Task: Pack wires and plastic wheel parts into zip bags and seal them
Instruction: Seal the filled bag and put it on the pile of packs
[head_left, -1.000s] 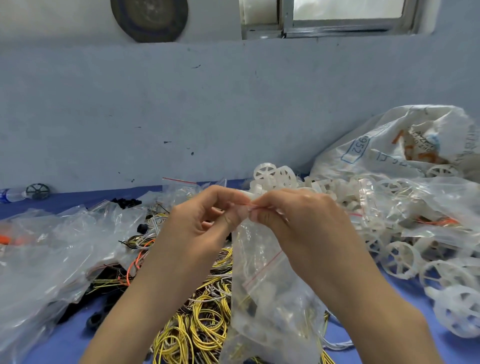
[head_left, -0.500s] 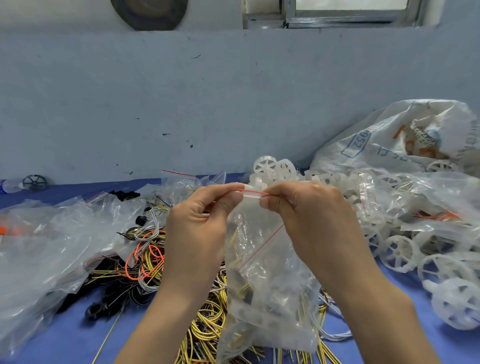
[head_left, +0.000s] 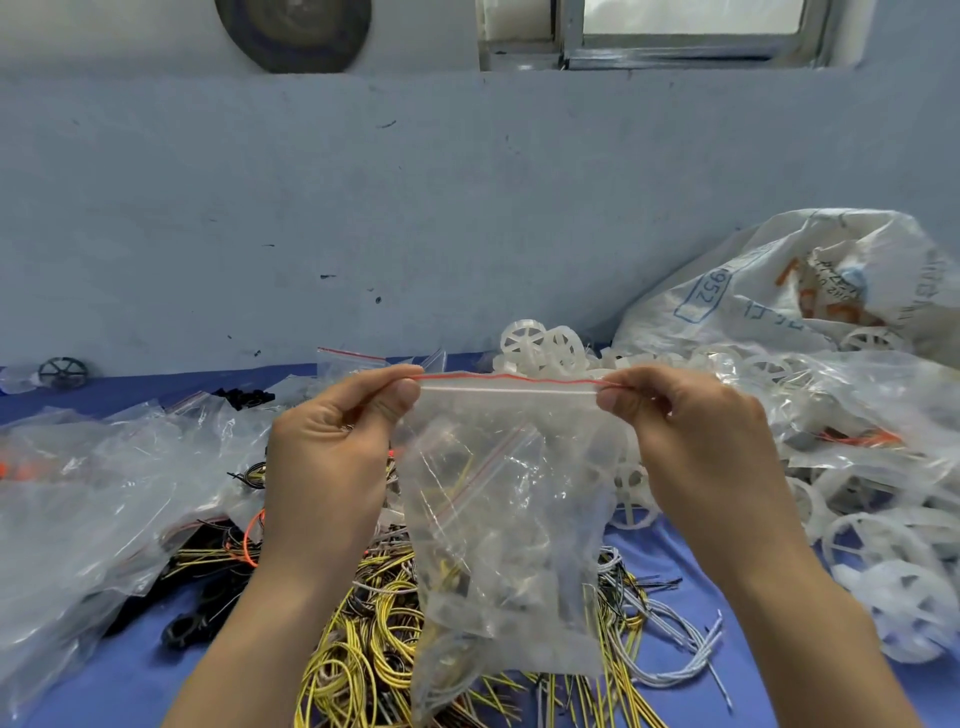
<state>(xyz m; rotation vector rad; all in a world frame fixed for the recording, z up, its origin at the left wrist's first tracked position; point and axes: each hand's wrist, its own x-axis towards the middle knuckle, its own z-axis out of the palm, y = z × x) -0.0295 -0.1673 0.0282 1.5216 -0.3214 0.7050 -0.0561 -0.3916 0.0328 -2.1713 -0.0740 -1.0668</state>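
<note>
My left hand (head_left: 332, 457) pinches zip bag (head_left: 509, 519) top-left corner | right hand (head_left: 696, 447) pinches top-right | frame centre

You face a scuffed grey wall (head_left: 467, 208) — a dark disc (head_left: 293, 31) and a window (head_left: 675, 36) sit high on it.

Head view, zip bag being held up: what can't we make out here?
- Zip bag contents: crumpled clear film and the wire pile behind blur together; count unreadable.
- Seal: whether the red-lined strip is fully pressed shut is too fine to tell.
- Strip corners: covered by fingers of left hand and right hand.
- Printed sack: cut off at the right edge.
</note>
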